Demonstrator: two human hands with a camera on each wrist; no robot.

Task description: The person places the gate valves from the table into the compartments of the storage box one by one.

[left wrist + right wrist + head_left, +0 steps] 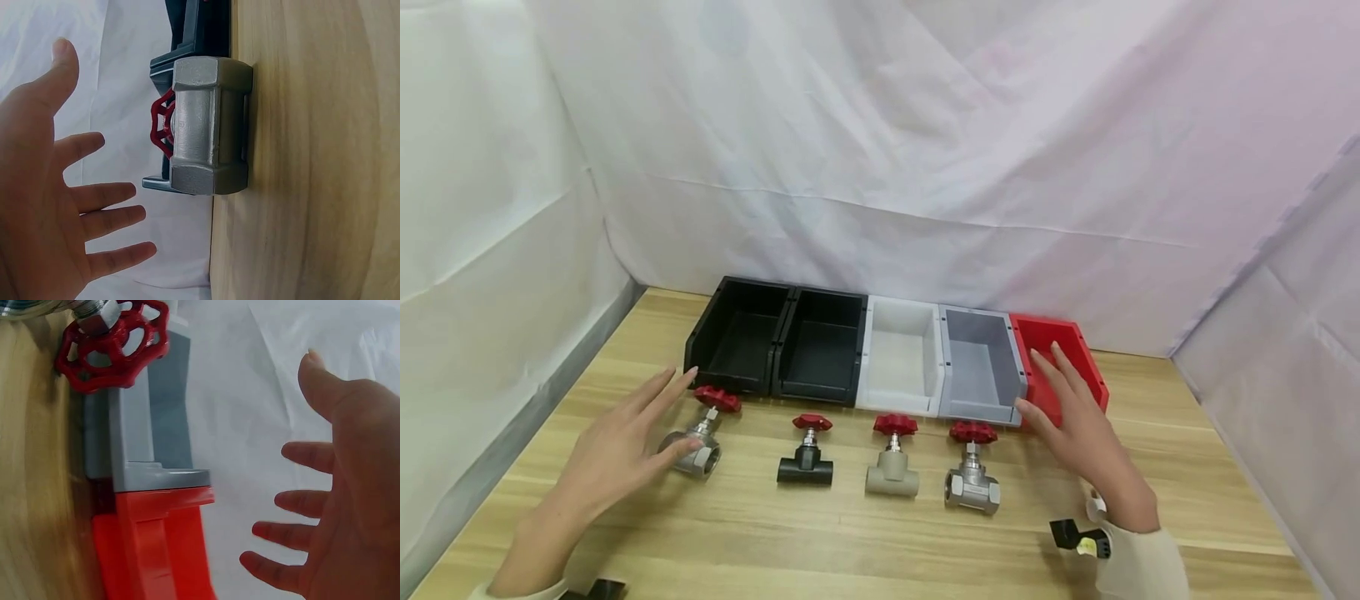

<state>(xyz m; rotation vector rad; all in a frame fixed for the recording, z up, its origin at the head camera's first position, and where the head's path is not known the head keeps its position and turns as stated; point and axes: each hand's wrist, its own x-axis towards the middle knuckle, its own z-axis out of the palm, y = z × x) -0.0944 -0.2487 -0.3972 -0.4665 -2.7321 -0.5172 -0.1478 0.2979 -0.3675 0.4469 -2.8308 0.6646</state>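
My left hand (613, 454), fingers spread, hovers beside the leftmost steel valve (700, 446), which has a red handwheel. The left wrist view shows a gap between that hand (44, 206) and the valve body (209, 125). Above the front of the red bin (1060, 342) is my right hand (1078, 433), its fingers also spread and holding nothing. Between the hands stand a black tee-shaped valve (805, 465), a beige one (892, 473) and a second steel valve (972, 487), each topped by a red handwheel. In the right wrist view a red handwheel (115, 347) shows near the grey bin.
Behind the valves, bins stand side by side: two black bins (737, 382) (815, 392), a white bin (895, 402), a grey bin (979, 411) and the red one. White cloth (880, 167) hangs behind and at both sides of the wooden table (820, 550).
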